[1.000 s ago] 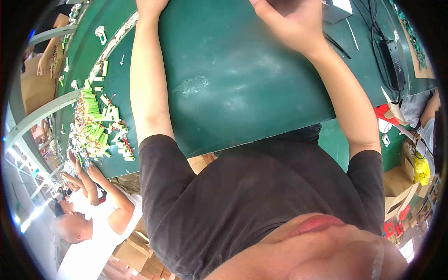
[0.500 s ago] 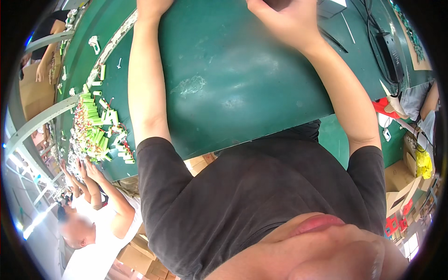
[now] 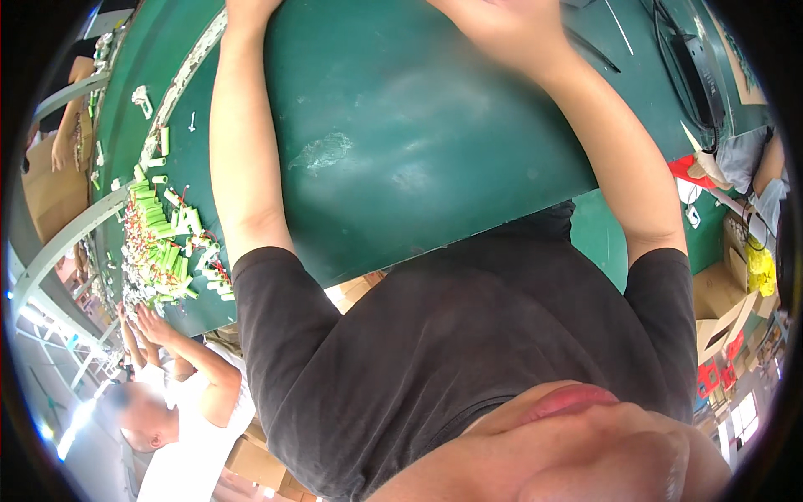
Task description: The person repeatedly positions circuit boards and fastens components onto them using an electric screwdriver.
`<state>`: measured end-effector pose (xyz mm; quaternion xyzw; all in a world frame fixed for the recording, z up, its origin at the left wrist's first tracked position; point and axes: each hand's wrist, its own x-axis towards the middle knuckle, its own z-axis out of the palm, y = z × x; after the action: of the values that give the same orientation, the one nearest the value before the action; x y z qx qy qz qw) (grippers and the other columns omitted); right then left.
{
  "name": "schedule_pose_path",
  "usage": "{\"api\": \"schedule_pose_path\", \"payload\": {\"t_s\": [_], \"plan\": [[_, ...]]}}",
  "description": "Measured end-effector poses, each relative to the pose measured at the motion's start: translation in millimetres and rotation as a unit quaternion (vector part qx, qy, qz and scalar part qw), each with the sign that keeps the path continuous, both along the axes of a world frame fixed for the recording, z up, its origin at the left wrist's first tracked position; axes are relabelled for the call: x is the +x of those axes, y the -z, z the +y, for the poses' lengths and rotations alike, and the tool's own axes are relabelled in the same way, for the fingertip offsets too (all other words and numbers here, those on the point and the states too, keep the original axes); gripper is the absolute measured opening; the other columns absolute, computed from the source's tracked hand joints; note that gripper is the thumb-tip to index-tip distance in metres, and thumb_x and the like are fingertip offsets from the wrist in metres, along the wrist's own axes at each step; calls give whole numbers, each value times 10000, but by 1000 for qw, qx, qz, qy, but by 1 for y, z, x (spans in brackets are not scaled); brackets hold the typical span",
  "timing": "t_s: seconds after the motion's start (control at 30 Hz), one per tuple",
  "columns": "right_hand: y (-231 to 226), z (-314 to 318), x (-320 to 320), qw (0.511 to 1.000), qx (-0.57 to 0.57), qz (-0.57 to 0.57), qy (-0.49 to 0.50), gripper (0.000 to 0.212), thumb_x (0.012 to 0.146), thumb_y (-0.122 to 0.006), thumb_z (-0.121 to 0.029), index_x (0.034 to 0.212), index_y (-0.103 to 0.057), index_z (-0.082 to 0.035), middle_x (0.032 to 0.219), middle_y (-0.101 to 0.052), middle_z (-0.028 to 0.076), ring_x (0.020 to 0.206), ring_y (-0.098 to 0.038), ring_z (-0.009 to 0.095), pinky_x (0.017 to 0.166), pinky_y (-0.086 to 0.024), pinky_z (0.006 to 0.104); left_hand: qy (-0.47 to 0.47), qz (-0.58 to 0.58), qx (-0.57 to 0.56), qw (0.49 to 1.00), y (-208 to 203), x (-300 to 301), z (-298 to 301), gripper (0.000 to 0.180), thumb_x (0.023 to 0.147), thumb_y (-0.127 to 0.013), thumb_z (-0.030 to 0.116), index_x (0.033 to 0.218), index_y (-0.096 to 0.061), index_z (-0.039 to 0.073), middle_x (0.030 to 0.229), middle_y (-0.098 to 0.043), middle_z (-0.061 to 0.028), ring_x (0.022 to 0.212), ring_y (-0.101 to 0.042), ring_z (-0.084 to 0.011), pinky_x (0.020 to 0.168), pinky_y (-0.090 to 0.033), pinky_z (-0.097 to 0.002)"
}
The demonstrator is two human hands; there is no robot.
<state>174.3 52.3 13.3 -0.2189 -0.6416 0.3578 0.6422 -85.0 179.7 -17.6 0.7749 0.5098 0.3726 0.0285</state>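
Note:
Both my arms stretch over the green tabletop (image 3: 401, 134) to the upper edge of the head view. Only the wrist and the back part of my left hand (image 3: 253, 12) show there; its fingers are cut off. My right hand (image 3: 514, 29) lies farther right, with the base of its thumb pointing left. Its fingertips are out of the picture, so what it holds, if anything, is hidden. Nearest to the right hand is a thin black strip or cable (image 3: 594, 48). A slim white stick (image 3: 619, 27) lies just beyond that.
Left of my left arm sits a heap of green cylindrical cells (image 3: 159, 243) with red wires. A co-worker's hands (image 3: 155, 326) are at its near end. A black power adapter (image 3: 696, 79) with cables lies at right. Cardboard boxes (image 3: 721, 309) stand lower right.
Both hands have slid slightly up and left, farther out of the picture. A dark thing by my right thumb earlier no longer shows. The surroundings at left have shifted a little left.

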Motion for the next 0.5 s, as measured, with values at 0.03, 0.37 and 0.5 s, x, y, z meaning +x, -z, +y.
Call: {"api": "schedule_pose_path", "payload": {"t_s": [0.03,0.37,0.5], "plan": [[0,-1,0,1000,-12,20,-9,601,863,-692,71,1383,-406,-22,990,-572,40,848,-581,106,761,-485,264,-15,-21,-16,1000,-2,3,1,181,948,-653,68,1105,-703,-6,930,-720,-172,816,-710,-278,762,-560,-366],[1,2,4,999,4,40,-22,447,911,-718,28,1280,-474,-34,930,-561,2,789,-560,61,693,-458,234,12,43,49,998,-38,33,-24,95,905,-669,10,997,-694,12,869,-695,-135,779,-696,-244,739,-546,-340],[1,2,1,997,33,62,-11,375,920,-719,22,1216,-492,-21,895,-606,12,720,-590,74,636,-477,226,122,90,20,988,-66,67,-86,107,810,-690,-38,903,-659,5,813,-663,-143,733,-677,-284,705,-541,-363]]}}
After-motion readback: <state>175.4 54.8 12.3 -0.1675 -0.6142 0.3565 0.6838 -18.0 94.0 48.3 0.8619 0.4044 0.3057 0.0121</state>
